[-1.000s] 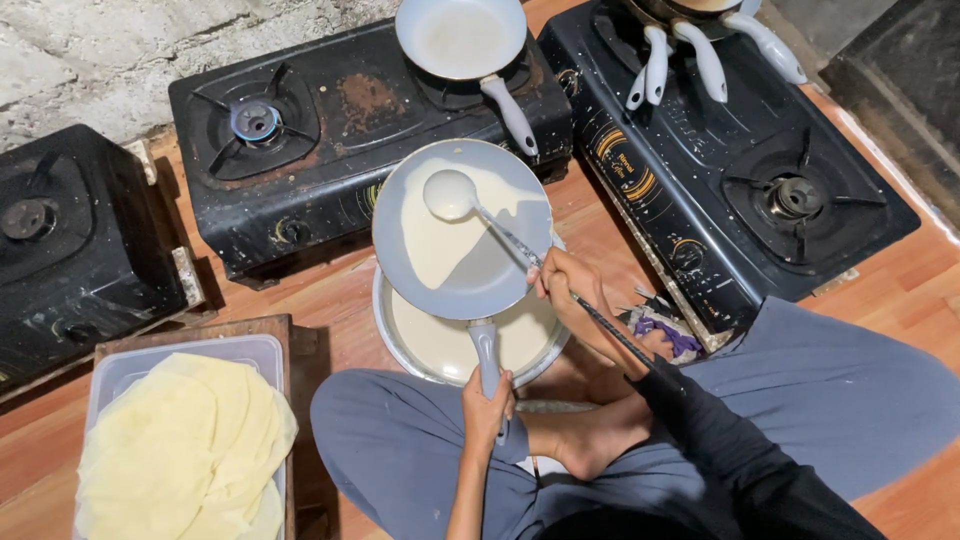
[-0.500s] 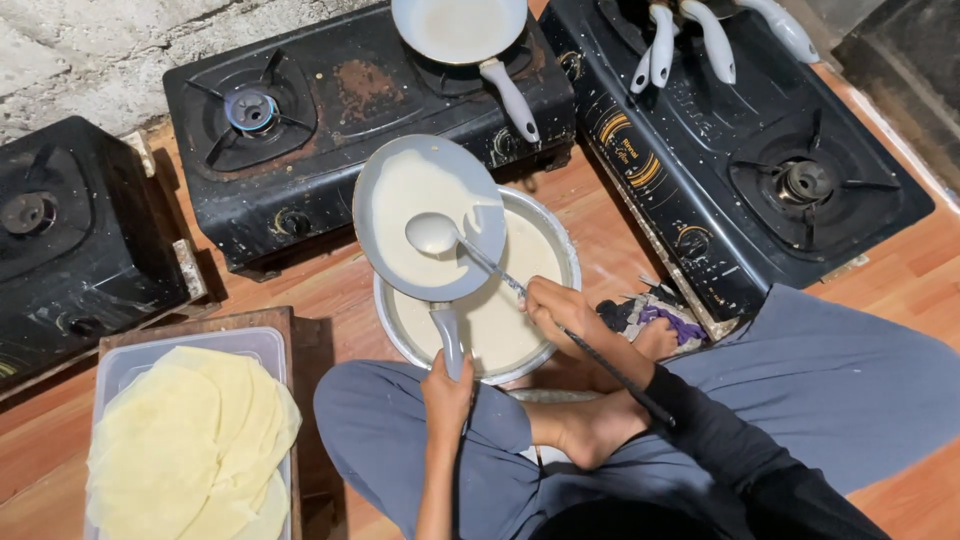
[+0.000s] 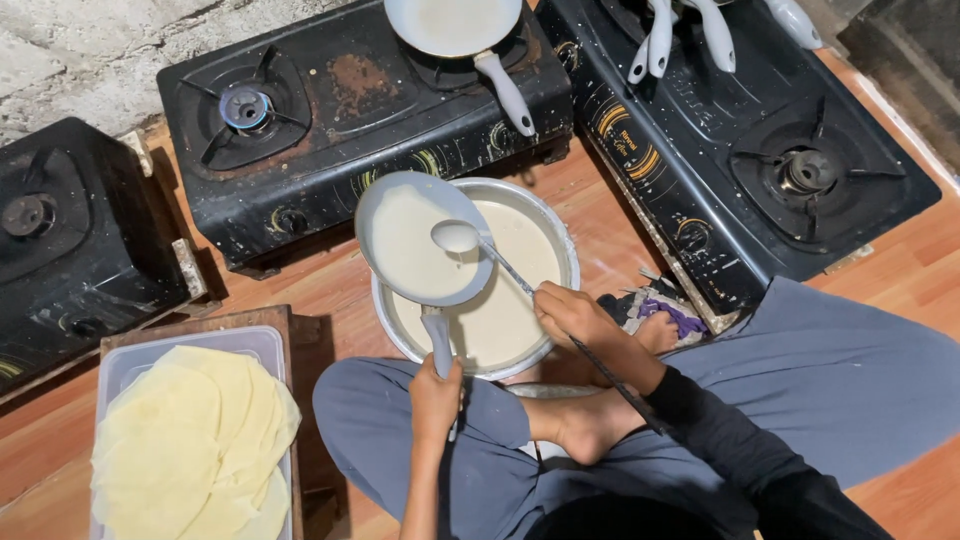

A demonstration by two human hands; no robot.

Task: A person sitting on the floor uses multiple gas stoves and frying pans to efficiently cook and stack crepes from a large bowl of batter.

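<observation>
The left hand [image 3: 436,398] clenches the handle of a round grey frying pan [image 3: 415,240] coated in pale batter, held over the wide metal batter bowl [image 3: 560,240] on the floor. The right hand [image 3: 572,318], at four o'clock from the pan, grips a long metal ladle [image 3: 455,237] resting in the pan.
</observation>
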